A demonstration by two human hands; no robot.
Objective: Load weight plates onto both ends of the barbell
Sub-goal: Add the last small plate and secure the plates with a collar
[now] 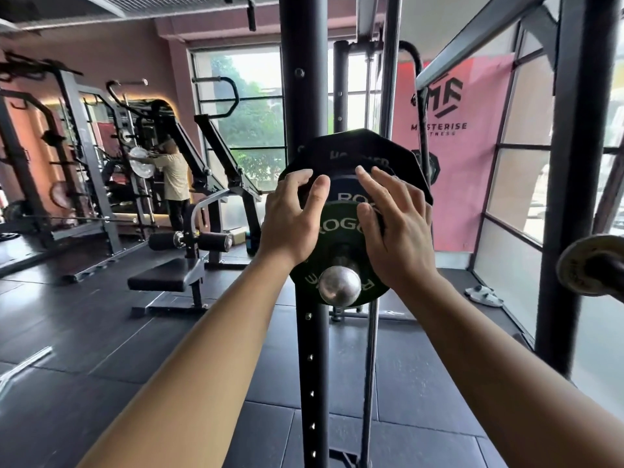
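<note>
Three weight plates hung on a steel-capped shaft (pixel 339 284) before a black rack upright (pixel 305 96): a green plate (pixel 337 231) in front, then a blue plate (pixel 346 185) and a many-sided black plate (pixel 354 146). Dark rubber floor (pixel 101 332) ran to pink walls and big windows. The left hand (pixel 292 219) had its grip curled on the black plate's rim. The right hand (pixel 396 231) lay with straight fingers across the plate faces, its grip unclosed.

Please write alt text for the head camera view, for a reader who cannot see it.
The left hand and right hand rest on a green plate, a blue plate behind it and a larger black plate at the back, all stacked on a steel bar end. A black rack upright stands behind, in a gym.
</note>
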